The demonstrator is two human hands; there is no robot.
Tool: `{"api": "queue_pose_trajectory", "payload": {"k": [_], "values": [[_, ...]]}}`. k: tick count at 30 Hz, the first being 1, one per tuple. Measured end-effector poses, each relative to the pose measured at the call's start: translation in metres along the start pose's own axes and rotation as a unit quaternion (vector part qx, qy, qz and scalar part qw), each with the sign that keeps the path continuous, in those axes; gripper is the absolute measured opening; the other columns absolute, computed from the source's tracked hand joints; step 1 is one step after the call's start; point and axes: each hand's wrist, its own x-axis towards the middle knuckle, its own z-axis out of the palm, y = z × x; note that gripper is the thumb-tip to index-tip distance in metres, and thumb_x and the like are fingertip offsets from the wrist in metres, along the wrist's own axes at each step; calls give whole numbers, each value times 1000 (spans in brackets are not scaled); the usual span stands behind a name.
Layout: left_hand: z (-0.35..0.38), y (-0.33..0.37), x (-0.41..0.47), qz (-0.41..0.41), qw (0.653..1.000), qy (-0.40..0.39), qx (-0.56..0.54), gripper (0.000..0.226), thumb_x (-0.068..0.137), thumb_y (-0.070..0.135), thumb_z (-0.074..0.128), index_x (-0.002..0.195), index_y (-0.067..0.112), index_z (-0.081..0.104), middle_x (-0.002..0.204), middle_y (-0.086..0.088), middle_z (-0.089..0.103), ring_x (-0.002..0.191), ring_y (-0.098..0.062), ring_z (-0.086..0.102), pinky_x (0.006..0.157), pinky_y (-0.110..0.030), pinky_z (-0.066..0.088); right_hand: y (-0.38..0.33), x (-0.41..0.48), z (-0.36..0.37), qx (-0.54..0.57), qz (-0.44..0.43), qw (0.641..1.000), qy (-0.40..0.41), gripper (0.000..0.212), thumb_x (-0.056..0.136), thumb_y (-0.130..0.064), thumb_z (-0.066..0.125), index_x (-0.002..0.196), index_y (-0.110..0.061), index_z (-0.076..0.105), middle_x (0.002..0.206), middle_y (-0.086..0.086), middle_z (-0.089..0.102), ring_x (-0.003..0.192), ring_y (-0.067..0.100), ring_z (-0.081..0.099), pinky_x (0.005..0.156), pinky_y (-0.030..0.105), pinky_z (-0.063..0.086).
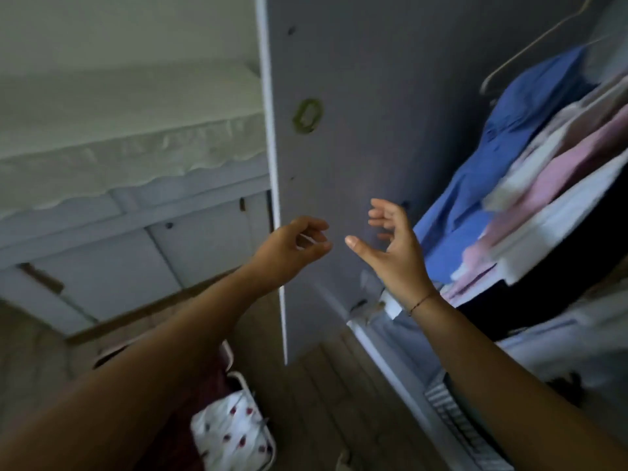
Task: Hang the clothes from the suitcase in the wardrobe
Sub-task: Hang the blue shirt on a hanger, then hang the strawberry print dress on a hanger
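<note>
Both my hands are raised in front of the open grey wardrobe door (356, 137). My left hand (292, 244) has its fingers loosely curled with nothing in them. My right hand (390, 243) is spread, fingers relaxed, and holds nothing. To the right, inside the wardrobe, hang a blue garment (482, 185), pink clothes (560, 171) and white clothes (557, 232). A bare wire hanger (530, 49) hangs above them. At the bottom left lies the open suitcase (238, 379) with a white red-patterned cloth (234, 433) in it.
A bed with a pale mattress (129, 130) and white drawers (112, 266) beneath stands to the left. The wooden floor (323, 402) runs between suitcase and wardrobe. A wire basket (458, 426) sits low in the wardrobe. A green ring mark (307, 115) is on the door.
</note>
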Motion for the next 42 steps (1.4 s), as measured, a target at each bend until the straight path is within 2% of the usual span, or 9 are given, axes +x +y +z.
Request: {"api": "queue_pose_trajectory", "payload": {"k": [5,9,12,15,19,26,32,36,42], "values": [[-71,-74,-111,-85,995,45,-13,30,83,13,70,111,17,59,100,-5,67,86,-18,65,82,-30,51,-6,-73,105,25,30,997,-67,59,69,-38,74,120,-27,47,112,-1,53,97,6,55,81,13,42],[-111,-145,-181,-163,983,82,-30,34,81,13,72,113,12,59,93,2,65,77,-3,61,74,-17,49,9,-118,182,50,88,987,-124,49,75,-15,77,116,-20,50,106,1,54,91,3,54,77,8,42],[-120,-198,-223,-227,965,121,-50,31,82,13,71,111,13,59,88,5,64,72,4,60,70,-7,46,32,-144,229,48,140,972,-182,43,76,-13,76,112,-18,53,100,-1,56,89,3,55,76,9,44],[-112,-257,-260,-308,934,161,-79,32,83,15,70,113,9,60,91,-1,66,80,-8,61,69,-9,46,69,-163,271,26,173,956,-237,38,74,-12,78,105,-17,56,92,-2,57,77,-7,53,73,8,43],[-78,-340,-295,-403,886,200,-110,33,85,22,69,115,13,60,89,9,63,80,-1,59,64,-7,42,138,-180,318,-20,213,919,-331,35,74,-9,77,101,-14,55,87,-3,56,76,-1,53,72,10,44],[4,-493,-332,-502,817,247,-138,38,84,24,70,118,9,60,102,-5,66,91,-16,61,69,-18,44,301,-217,402,-106,271,852,-435,39,73,-17,79,103,-21,54,99,0,58,92,14,57,89,35,51],[86,-632,-354,-534,799,229,-158,44,83,30,71,120,9,59,102,-1,65,95,-15,62,78,-24,46,444,-262,483,-128,252,836,-470,41,72,-20,80,104,-25,54,106,-3,57,104,15,54,94,34,48],[134,-721,-353,-528,803,231,-155,40,85,31,68,118,12,59,100,3,62,91,-11,59,71,-18,44,537,-283,538,-180,200,826,-495,52,75,-25,78,120,-16,54,122,2,56,112,13,50,93,23,39],[194,-861,-338,-528,820,180,-130,41,81,37,70,104,4,62,84,6,61,71,-6,55,59,-18,43,652,-294,607,-245,90,815,-518,69,75,-33,76,135,-16,47,142,2,43,131,21,40,107,37,36]]}}
